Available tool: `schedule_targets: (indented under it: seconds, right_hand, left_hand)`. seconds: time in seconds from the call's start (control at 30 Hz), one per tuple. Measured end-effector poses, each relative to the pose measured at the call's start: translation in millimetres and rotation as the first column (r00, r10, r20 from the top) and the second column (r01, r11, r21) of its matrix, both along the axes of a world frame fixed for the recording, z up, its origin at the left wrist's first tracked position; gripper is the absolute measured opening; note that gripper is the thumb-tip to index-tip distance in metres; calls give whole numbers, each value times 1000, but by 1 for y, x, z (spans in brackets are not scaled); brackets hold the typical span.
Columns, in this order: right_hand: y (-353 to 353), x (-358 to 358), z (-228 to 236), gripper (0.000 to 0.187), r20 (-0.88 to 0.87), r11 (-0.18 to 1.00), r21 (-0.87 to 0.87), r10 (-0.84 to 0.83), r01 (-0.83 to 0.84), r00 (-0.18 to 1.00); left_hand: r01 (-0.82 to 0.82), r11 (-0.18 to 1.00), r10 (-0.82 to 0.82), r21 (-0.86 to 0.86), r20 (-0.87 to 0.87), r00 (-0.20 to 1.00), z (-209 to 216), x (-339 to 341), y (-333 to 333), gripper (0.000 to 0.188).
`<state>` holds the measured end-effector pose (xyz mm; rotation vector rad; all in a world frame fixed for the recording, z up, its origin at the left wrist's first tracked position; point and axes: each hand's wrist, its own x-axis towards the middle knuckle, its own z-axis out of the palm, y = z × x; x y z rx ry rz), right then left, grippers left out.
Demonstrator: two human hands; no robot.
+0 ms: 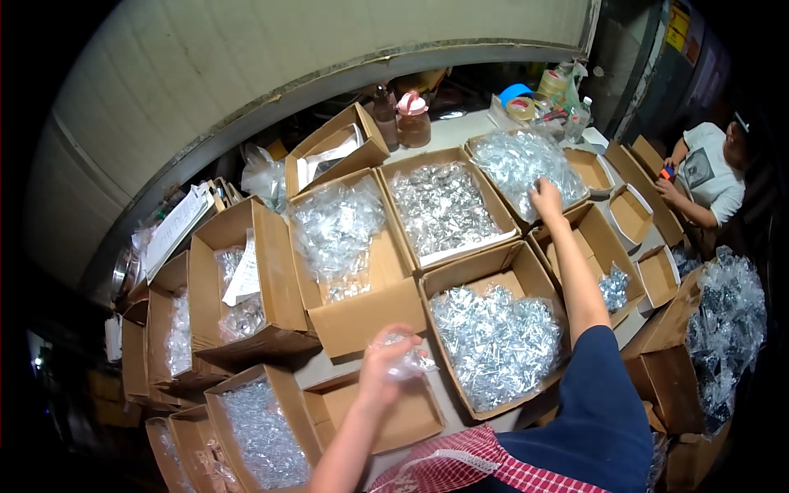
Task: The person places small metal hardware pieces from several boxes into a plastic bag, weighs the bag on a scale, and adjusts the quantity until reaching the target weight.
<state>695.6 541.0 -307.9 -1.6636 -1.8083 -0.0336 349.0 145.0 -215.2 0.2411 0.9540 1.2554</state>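
Note:
My left hand [383,368] is closed round a small clear plastic bag [408,361], raised over an open carton [374,411] near the front. What the bag holds is hard to make out. Stretched far forward, my right hand [545,200] has its fingertips drawn together at a heap of small clear packets with metal parts [518,164] in the back right carton. Whether something sits between those fingers is too small to tell. Between my arms stands a carton of loose silvery screws [497,345]. Behind it is a carton of shiny metal pieces [444,205].
More cartons of bagged parts [337,226] and small hardware [267,427] crowd the left. A pink-lidded bottle [413,121], tape rolls [520,107] and a clear bottle [579,119] stand at the back. Small trays [630,215] line the right, where another person [711,177] is.

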Motion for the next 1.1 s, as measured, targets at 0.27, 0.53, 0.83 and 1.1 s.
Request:
schedule_targets:
  seconds: [0.27,0.53,0.83,1.1]
  right_hand:
    - [-114,-11,53,41,-933,920,-70,76,-384,353]
    - [-293,-54,116,30,-731,360,-350,473,-865,492]
    - [-246,192,30,16,597,861,-412,7,300,802]
    - [-330,54,119,25,-721,810,-249,211,-532,660]
  left_hand:
    - [-10,1000,8,-11,-179,984,0,17,-10,21]
    - [67,998,-70,-18,-288,955,13,61,-19,43]
    - [-169,985,150,-35,-316,937,-7,-20,-73,26]
    - [-11,987,-24,-159,-215,976,-43,-27,-115,38]
